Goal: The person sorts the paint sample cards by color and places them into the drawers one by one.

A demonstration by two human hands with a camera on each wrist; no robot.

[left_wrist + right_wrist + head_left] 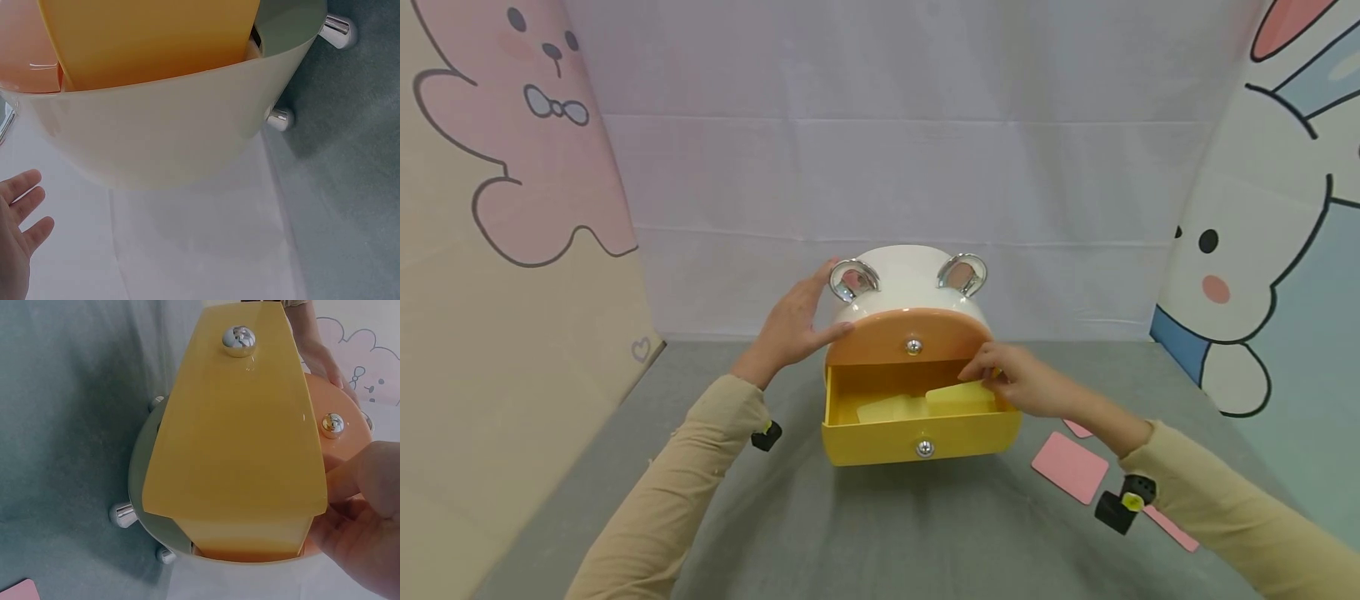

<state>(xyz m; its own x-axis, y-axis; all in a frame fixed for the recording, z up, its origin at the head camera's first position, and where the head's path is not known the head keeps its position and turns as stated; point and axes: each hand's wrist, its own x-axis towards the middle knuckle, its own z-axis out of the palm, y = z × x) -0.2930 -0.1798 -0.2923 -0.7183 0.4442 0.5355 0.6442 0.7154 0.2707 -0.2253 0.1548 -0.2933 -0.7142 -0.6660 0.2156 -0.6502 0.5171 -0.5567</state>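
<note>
A small animal-shaped drawer cabinet (pixel 910 275) has a white rounded top, silver ears and an orange upper drawer front (pixel 880 335). Its yellow lower drawer (pixel 872 443) is pulled out, with pale yellow cards (pixel 883 410) lying inside. My right hand (pixel 1022 379) reaches over the drawer's right side, its fingers pinching a tilted yellow card (pixel 955 400); in the right wrist view the drawer wall hides the fingertips. My left hand (pixel 801 321) rests against the cabinet's upper left side, thumb by the orange front, fingers extended behind the silver ear.
Pink cards (pixel 1070 467) lie on the grey tabletop (pixel 880 533) to the right, partly under my right forearm. A white cloth (pixel 910 167) hangs behind the cabinet. Panels with cartoon animals stand on both sides. Silver feet (pixel 124 515) stick out below the cabinet.
</note>
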